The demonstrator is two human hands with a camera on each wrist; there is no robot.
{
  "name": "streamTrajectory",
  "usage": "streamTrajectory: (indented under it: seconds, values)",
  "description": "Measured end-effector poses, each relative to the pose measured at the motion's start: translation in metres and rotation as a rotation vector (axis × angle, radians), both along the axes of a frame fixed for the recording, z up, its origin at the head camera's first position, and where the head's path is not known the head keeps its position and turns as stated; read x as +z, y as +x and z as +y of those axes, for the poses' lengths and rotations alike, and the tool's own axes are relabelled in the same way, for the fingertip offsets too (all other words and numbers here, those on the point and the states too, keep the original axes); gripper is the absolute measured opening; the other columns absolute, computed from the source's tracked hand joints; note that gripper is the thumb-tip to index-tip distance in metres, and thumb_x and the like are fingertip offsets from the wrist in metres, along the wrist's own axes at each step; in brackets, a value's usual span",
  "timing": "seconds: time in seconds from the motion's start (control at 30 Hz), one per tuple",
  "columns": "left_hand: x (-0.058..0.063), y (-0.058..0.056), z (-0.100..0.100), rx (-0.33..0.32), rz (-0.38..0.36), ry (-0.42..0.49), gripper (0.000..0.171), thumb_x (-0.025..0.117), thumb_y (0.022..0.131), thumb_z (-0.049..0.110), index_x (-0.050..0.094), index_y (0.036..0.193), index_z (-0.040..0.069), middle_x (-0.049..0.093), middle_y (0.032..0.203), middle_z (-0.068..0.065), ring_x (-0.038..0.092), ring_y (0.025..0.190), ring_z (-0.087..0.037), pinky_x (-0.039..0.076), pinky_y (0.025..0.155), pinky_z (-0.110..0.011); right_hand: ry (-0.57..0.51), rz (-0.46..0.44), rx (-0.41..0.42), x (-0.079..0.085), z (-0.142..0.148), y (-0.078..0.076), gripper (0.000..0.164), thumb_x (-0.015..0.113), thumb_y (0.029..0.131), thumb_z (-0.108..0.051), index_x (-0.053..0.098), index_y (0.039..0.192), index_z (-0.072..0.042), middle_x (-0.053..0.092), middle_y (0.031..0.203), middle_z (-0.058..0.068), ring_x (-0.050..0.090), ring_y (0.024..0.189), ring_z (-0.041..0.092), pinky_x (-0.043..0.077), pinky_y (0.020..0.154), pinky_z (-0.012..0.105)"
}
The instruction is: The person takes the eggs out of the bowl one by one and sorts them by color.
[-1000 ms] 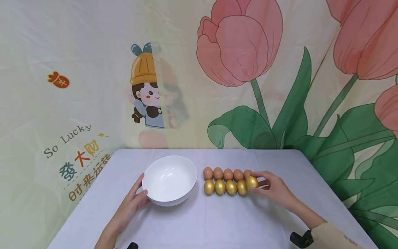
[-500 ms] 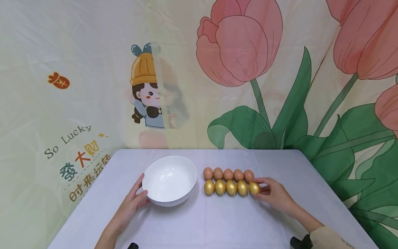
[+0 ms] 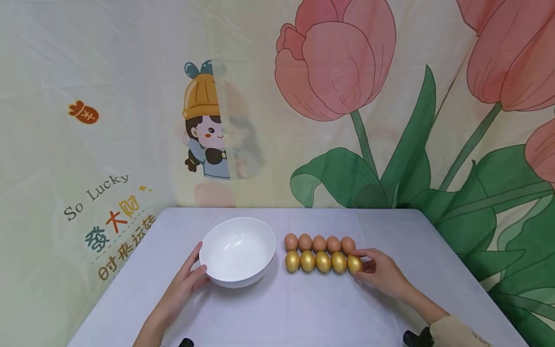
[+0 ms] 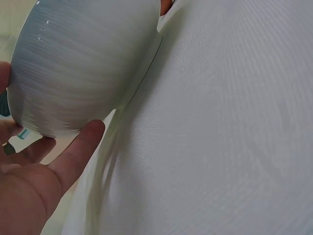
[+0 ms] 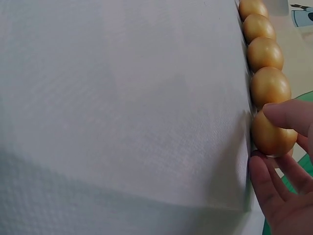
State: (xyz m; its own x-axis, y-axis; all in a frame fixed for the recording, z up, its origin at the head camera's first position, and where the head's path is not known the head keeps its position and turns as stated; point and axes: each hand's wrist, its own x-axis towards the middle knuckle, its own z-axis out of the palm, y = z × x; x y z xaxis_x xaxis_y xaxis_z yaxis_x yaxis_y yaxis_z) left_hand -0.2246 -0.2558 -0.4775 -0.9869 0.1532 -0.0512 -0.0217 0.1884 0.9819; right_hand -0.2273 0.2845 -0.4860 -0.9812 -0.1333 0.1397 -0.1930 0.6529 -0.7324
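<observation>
A white bowl [image 3: 237, 251] stands on the table. My left hand [image 3: 184, 286] rests against its left side, fingers spread over the outer wall, as the left wrist view also shows. To the right of the bowl lie two rows of eggs: brown eggs [image 3: 318, 243] behind and golden eggs [image 3: 323, 261] in front. My right hand [image 3: 386, 274] holds the rightmost golden egg [image 3: 354, 264] between thumb and fingers at the end of the front row. In the right wrist view this golden egg [image 5: 271, 134] sits close against its neighbour.
A white cloth [image 3: 277, 318] covers the table. Behind it hangs a printed backdrop [image 3: 260, 96] with tulips and a cartoon figure. Black straps show at both wrists, and a beige sleeve [image 3: 455, 332] covers the right forearm.
My right hand has lowered the golden egg from in front of the last brown egg to the right end of the front row, then shifted it slightly left. The left hand stays on the bowl.
</observation>
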Motion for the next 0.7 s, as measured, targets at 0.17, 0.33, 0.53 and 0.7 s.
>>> streamTrajectory:
  seconds: [0.17, 0.33, 0.53, 0.7]
  values:
    - [-0.002, -0.002, 0.0, -0.001, 0.002, 0.003, 0.075, 0.053, 0.112, 0.037, 0.011, 0.173, 0.028, 0.006, 0.178, -0.016, 0.04, 0.152, -0.043, 0.055, 0.113, -0.041, -0.011, -0.011, -0.005, -0.001, -0.001, 0.003, 0.059, 0.092, 0.081, -0.006, 0.068, 0.135, -0.005, 0.067, 0.13, 0.017, 0.073, 0.1, 0.023, 0.064, 0.08, 0.026]
    - [-0.002, -0.003, 0.001, 0.002, -0.003, 0.009, 0.075, 0.053, 0.112, 0.035, 0.011, 0.173, 0.028, 0.007, 0.178, -0.016, 0.04, 0.151, -0.043, 0.055, 0.112, -0.039, -0.002, -0.018, -0.012, 0.0, -0.002, 0.003, 0.06, 0.093, 0.08, -0.006, 0.068, 0.135, -0.005, 0.066, 0.13, 0.017, 0.072, 0.1, 0.024, 0.065, 0.078, 0.024]
    - [0.0, -0.006, 0.002, -0.001, -0.002, -0.003, 0.076, 0.053, 0.111, 0.038, 0.01, 0.173, 0.027, 0.004, 0.179, -0.015, 0.039, 0.153, -0.043, 0.054, 0.113, -0.041, 0.004, -0.016, -0.004, 0.004, 0.001, 0.003, 0.063, 0.093, 0.08, -0.006, 0.067, 0.137, -0.005, 0.065, 0.132, 0.017, 0.072, 0.101, 0.025, 0.064, 0.078, 0.024]
    - [0.0, -0.006, 0.001, -0.002, -0.021, -0.02, 0.075, 0.053, 0.111, 0.035, 0.011, 0.173, 0.028, 0.004, 0.179, -0.015, 0.04, 0.152, -0.041, 0.054, 0.113, -0.039, 0.018, -0.031, -0.006, 0.01, 0.005, 0.01, 0.067, 0.093, 0.081, -0.008, 0.064, 0.141, -0.006, 0.063, 0.136, 0.02, 0.071, 0.105, 0.029, 0.065, 0.08, 0.027]
